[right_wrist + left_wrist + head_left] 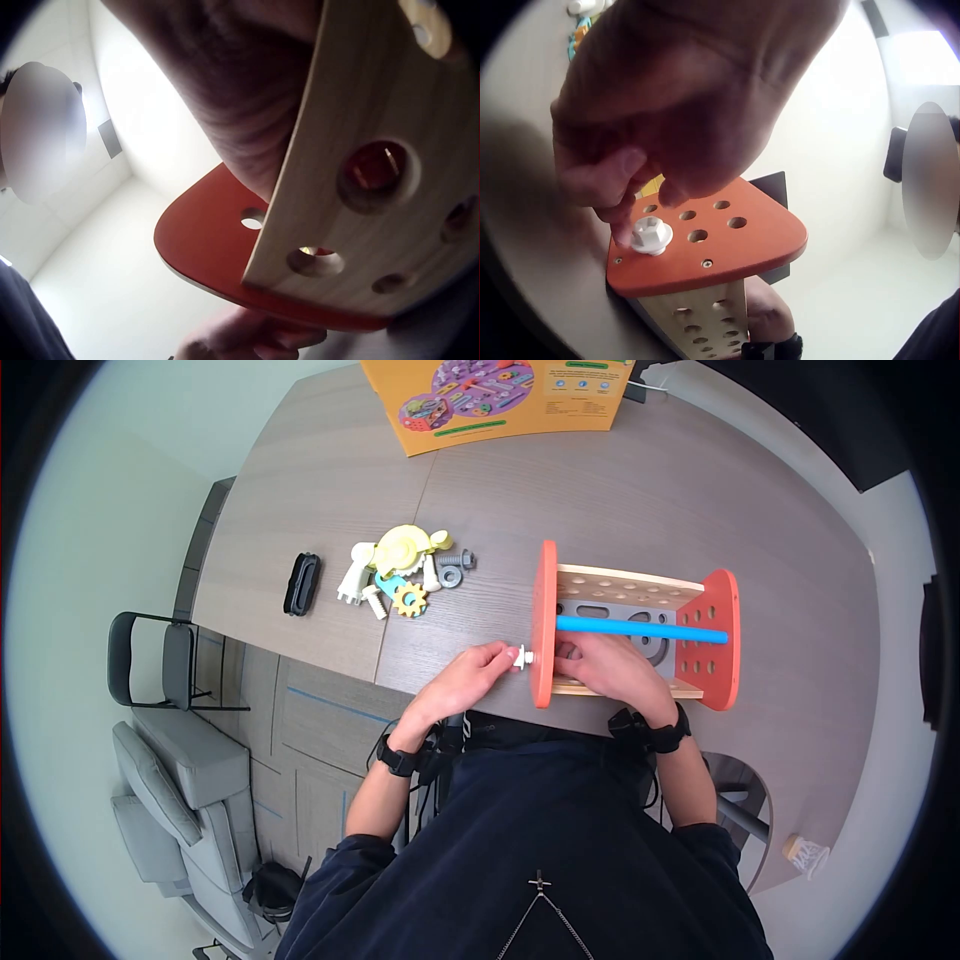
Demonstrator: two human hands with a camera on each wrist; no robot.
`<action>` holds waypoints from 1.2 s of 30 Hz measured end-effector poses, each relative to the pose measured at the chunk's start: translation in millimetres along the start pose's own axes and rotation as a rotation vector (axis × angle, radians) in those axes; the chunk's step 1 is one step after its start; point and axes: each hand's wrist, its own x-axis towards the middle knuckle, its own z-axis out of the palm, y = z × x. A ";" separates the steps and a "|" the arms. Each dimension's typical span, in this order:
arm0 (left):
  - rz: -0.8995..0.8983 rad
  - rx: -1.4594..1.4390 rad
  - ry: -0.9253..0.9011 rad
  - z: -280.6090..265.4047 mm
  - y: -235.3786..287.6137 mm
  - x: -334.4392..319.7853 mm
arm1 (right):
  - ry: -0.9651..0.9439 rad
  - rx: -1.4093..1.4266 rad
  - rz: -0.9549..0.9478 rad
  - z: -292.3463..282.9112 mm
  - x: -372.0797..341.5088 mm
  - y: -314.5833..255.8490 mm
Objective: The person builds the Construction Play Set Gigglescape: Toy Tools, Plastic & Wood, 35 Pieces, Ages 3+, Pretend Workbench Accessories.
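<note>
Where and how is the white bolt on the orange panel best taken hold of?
The white bolt is probably best pinched by its six-sided head, coming from the panel's outer side, where the left hand is. The head stands out from the orange panel, and its flat sides should help finger and thumb turn it; little of the shank shows beyond the flange.

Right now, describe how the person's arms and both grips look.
The left grip and right grip are ungloved. Each bare forearm wears a black wristband with a small dark device; thin black cables hang by the left one. Dark navy sleeves begin above them.
</note>
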 end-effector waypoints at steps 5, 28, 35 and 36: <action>0.224 -0.084 0.107 6.5 -18.3 -4.6 | 0.007 0.030 0.005 3.4 1.6 3.6; 0.141 -0.004 0.074 3.7 -16.9 9.3 | 0.021 0.042 0.000 2.0 0.2 1.0; 0.265 -0.053 0.173 9.0 -22.7 8.3 | 0.031 0.060 -0.002 5.1 1.8 4.0; 0.265 -0.012 0.197 10.0 -26.9 12.3 | 0.033 0.050 -0.002 4.6 1.4 3.6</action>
